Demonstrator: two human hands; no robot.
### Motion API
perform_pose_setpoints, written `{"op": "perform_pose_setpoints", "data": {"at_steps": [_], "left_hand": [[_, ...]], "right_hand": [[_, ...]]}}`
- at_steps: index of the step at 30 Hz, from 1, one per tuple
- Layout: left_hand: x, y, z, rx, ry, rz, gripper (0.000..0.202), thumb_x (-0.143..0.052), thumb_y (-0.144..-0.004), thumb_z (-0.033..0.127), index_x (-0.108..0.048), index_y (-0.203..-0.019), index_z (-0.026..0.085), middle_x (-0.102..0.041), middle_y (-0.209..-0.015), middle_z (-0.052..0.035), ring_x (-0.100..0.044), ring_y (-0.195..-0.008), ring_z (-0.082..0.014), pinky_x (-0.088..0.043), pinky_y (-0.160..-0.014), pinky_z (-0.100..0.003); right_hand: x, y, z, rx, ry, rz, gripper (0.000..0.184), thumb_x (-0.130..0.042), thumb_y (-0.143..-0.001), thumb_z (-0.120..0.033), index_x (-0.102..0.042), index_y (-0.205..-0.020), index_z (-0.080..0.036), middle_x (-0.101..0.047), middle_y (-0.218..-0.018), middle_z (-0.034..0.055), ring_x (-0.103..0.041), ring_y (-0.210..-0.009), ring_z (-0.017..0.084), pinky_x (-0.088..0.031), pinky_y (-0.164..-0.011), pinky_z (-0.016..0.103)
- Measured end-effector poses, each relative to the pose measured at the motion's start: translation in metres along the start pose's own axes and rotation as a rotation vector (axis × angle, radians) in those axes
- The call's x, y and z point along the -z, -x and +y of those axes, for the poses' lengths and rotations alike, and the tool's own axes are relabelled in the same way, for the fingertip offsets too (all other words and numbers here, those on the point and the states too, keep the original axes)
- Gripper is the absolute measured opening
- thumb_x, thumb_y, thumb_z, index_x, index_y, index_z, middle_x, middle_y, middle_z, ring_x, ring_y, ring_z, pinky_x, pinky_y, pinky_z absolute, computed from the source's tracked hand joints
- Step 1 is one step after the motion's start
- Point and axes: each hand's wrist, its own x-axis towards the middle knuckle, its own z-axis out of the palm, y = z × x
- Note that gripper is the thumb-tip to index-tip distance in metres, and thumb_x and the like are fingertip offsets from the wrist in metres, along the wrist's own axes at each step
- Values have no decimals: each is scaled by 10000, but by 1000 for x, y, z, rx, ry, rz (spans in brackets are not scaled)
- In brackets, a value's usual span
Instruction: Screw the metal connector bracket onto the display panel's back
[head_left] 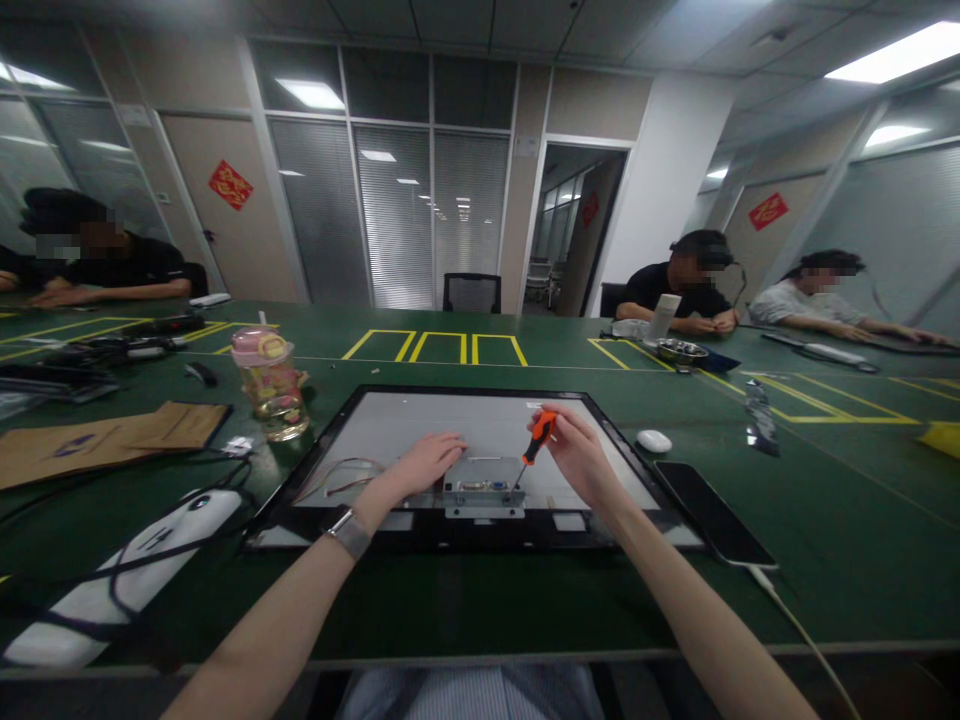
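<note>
A flat display panel (495, 428) with a black frame lies in front of me on the green table. Near its front edge sits a metal bracket (480, 511) with a circuit board and connector ports. My right hand (581, 455) grips an orange and black screwdriver (539, 438), slanting down so its tip meets the right end of the bracket. My left hand (427, 465) lies with fingers stretched out over the panel, at the left rear corner of the bracket; what its fingertips touch is unclear. Thin wires (341, 476) run across the panel left of it.
Left of the panel stand a pink-lidded bottle (271, 385), a brown paper envelope (112, 440) and a white power strip (142, 570) with black cables. On the right lie a phone (712, 515) on a charging cable and a white earbud case (654, 441). Several people sit across the table.
</note>
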Motion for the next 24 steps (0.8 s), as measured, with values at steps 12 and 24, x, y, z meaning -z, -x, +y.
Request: {"op": "perform_pose_setpoints", "data": {"at_steps": [12, 24], "left_hand": [[-5, -2, -8, -6, 10, 2, 412, -251, -943, 394, -527, -1200, 228, -464, -1336, -41, -402, -1226, -185, -241, -1049, -370], [-3, -1, -5, -14, 1, 12, 414, -248, -944, 394, -529, -1195, 224, -471, -1329, -41, -408, -1221, -183, -248, -1045, -364]], "right_hand": [[1, 1, 0, 4, -51, -1, 127, -711, -689, -310, -685, -800, -256, -667, -841, -5, -615, -829, 164, -409, -916, 380], [1, 0, 1, -11, -87, -36, 106, -664, -742, -311, -678, -832, -255, -662, -860, -1, -607, -844, 163, -407, -938, 402]]}}
